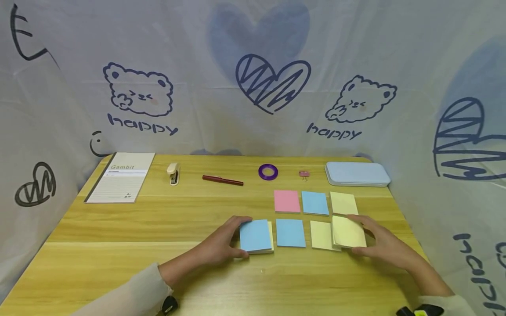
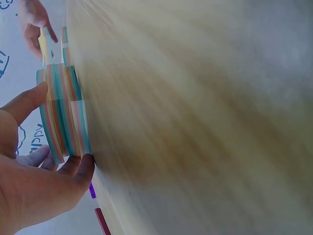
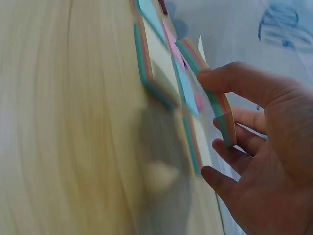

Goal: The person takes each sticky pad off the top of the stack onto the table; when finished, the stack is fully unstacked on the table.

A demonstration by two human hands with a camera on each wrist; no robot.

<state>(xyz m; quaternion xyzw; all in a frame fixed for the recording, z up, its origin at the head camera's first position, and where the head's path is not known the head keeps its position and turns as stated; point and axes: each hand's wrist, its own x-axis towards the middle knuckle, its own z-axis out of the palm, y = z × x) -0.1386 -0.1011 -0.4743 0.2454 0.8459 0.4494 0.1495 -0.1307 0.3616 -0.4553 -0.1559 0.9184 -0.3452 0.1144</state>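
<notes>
The wooden table [image 1: 118, 272] is the landmark here. At its near edge both sleeves are cut off by the frame, and a dark object with some yellow at the right wrist is too cropped to identify.

Just beyond, the left hand [image 1: 221, 245] grips a blue-topped sticky note pad [image 1: 254, 235] by its left side, thumb at the near corner and fingers over the far edge. In the left wrist view the pad's edge shows coloured layers — the table surface there is blurred.

The right hand [image 1: 385, 245] holds a yellow-topped sticky note pad [image 1: 348, 231] tilted up off the table, its top sheet curling. This pad partly hides the yellow note [image 1: 321, 235] lying beside it. Between the two pads lies a blue note [image 1: 290, 232].

Farther back is a row of three: pink note [image 1: 287, 201], blue one [image 1: 315, 203], yellow one [image 1: 343, 203].

Along the table's far edge stand a notebook [image 1: 122, 177], a stapler [image 1: 173, 174], a red pen [image 1: 222, 180], a purple tape ring [image 1: 268, 172], a small pink clip [image 1: 304, 174] — hard to make out — and a light blue case [image 1: 357, 174].
</notes>
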